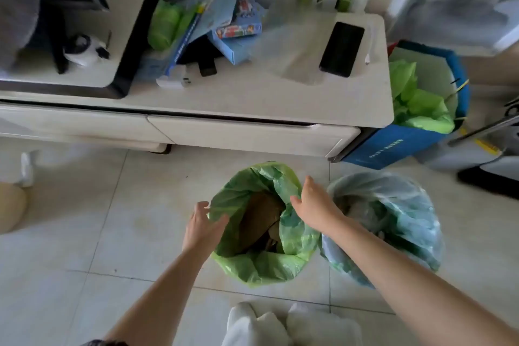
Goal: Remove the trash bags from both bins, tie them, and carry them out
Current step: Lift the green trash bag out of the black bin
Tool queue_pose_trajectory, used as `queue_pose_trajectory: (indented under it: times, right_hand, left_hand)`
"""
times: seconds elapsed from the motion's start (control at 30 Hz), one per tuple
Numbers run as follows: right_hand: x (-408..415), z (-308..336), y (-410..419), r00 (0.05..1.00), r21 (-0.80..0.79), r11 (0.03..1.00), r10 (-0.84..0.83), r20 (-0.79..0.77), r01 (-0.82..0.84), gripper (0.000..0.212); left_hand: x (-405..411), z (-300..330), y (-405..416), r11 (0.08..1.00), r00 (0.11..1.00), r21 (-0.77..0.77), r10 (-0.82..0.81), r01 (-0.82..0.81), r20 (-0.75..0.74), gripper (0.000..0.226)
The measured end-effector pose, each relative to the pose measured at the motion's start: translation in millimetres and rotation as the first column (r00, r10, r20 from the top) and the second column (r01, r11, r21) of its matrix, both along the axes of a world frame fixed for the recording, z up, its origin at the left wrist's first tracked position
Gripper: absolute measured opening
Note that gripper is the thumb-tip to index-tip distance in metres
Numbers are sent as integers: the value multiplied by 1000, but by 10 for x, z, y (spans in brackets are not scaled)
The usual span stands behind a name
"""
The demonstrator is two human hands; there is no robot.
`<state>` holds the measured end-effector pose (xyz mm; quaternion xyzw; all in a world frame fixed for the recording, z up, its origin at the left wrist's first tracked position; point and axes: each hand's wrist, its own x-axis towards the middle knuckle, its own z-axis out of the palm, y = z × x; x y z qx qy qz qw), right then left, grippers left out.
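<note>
A: Where are your hands?

B: Your left hand [202,223] sits at the 9 o'clock rim of the green bag [261,261], fingers spread and relaxed, touching the plastic but gripping nothing. Your right hand [314,205] hangs open at the bag's 2 o'clock edge, holding nothing.

A: And the bags?

B: The green bag lines a bin on the tiled floor [84,233], brown cardboard [259,219] inside. The pale blue bag [398,222] stands just beside it at 3 o'clock, under your right forearm. At 12 o'clock runs the bench [252,98], a phone [341,49] lying on it.
</note>
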<state>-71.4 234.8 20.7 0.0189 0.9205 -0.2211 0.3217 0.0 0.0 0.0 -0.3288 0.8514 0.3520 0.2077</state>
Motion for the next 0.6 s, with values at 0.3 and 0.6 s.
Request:
queue_pose_trajectory:
  times: [0.3, 0.6]
  right_hand:
    - [-90, -528, -134, 992, 150, 986, 49, 115, -66, 34]
    - [-386, -621, -85, 991, 118, 988, 107, -82, -97, 14]
  left_hand:
    - [312, -654, -59, 836, 900, 349, 432, -423, 58, 38]
    - [108, -765, -125, 825, 921, 424, 384, -374, 65, 39]
